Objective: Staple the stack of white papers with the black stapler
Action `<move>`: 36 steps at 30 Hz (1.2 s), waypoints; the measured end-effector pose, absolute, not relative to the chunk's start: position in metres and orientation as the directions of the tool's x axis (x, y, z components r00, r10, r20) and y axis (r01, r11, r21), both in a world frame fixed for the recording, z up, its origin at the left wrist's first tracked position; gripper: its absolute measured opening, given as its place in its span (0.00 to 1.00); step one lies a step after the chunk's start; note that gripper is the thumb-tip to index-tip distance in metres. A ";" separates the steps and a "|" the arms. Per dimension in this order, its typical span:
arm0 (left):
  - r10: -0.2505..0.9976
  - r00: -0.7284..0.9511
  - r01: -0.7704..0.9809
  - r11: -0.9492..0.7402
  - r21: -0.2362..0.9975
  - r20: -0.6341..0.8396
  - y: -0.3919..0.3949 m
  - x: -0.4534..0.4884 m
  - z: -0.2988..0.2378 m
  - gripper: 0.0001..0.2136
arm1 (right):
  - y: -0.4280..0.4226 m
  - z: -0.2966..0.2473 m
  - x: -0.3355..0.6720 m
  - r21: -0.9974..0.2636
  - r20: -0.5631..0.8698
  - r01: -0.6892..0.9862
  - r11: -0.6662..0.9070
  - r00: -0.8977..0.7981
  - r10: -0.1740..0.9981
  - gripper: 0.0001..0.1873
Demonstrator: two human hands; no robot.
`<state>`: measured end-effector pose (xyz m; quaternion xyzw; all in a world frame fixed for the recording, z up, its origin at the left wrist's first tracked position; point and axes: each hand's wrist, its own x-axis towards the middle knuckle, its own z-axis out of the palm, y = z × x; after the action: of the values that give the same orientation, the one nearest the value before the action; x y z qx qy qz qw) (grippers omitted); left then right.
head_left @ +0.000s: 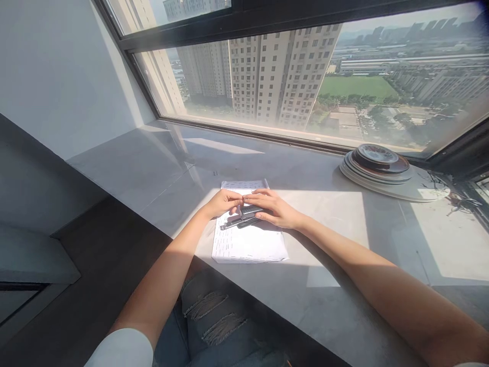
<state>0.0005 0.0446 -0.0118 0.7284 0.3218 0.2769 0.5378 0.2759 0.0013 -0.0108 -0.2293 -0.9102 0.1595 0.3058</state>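
Observation:
A black stapler lies on a stack of white paper sheets, and a narrow metal-ended part of it points to the left. My right hand is closed around the stapler from the right, thumb on the near side and fingers across the top. My left hand is pinched at the stapler's far left side, its fingertips meeting those of my right hand. Whatever sits between the left fingertips is too small and hidden to make out. Rows of short dark marks run along the left and far edges of the top sheet.
The paper lies on a grey marble-look windowsill, near its front edge. Small staple-like bits lie beyond the sheets. Stacked plates stand at the right by the window frame, with dark wires beside them.

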 end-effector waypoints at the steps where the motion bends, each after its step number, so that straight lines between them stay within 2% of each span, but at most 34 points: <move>1: 0.782 0.619 0.152 -0.213 0.965 0.075 0.046 0.001 -0.013 0.21 | 0.001 -0.010 0.276 -0.450 0.487 0.307 0.839 -0.703 0.519 0.28; 4: 0.867 0.479 0.107 -0.213 0.971 0.137 0.052 0.000 -0.015 0.23 | 0.000 -0.007 0.276 -0.539 0.532 0.272 0.797 -0.624 0.572 0.28; 7: 0.955 0.219 0.118 -0.228 0.967 0.198 0.060 -0.005 -0.014 0.24 | 0.009 -0.012 0.284 -0.673 0.578 0.313 0.670 -0.341 0.741 0.24; 10: 0.975 -0.060 0.122 -0.206 0.971 0.214 0.067 -0.013 -0.013 0.22 | 0.030 -0.022 0.304 -0.785 0.515 0.430 0.446 0.054 0.855 0.24; 13: 0.953 -0.222 0.118 -0.183 0.976 0.206 0.072 -0.020 -0.016 0.21 | 0.051 -0.030 0.327 -0.775 0.366 0.616 0.142 0.255 0.895 0.24; 16: 0.924 -0.325 0.127 -0.168 0.978 0.201 0.074 -0.023 -0.021 0.16 | 0.060 -0.031 0.342 -0.689 0.257 0.724 -0.029 0.282 0.925 0.27; 19: 0.899 -0.382 0.163 -0.162 0.973 0.213 0.077 -0.024 -0.024 0.08 | 0.060 -0.029 0.346 -0.647 0.182 0.757 -0.089 0.267 0.946 0.32; 22: 0.892 -0.341 0.240 -0.224 0.945 0.298 0.078 -0.026 -0.027 0.06 | 0.058 -0.028 0.344 -0.645 0.135 0.755 -0.118 0.265 0.955 0.35; 26: 0.893 -0.316 0.260 -0.243 0.935 0.320 0.080 -0.029 -0.031 0.05 | 0.059 -0.031 0.345 -0.673 0.163 0.734 -0.094 0.272 0.948 0.36; 31: 0.886 -0.354 0.242 -0.222 0.945 0.299 0.083 -0.031 -0.035 0.05 | 0.061 -0.035 0.348 -0.726 0.194 0.681 -0.096 0.336 0.922 0.33; 36: 0.867 -0.417 0.168 -0.222 0.961 0.273 0.089 -0.030 -0.035 0.10 | 0.059 -0.035 0.346 -0.737 0.183 0.665 -0.118 0.366 0.913 0.33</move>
<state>-0.0303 0.0887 -0.0354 0.4630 0.5585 0.6298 0.2775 0.3463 0.0594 -0.0348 -0.7304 -0.5400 0.1600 0.3863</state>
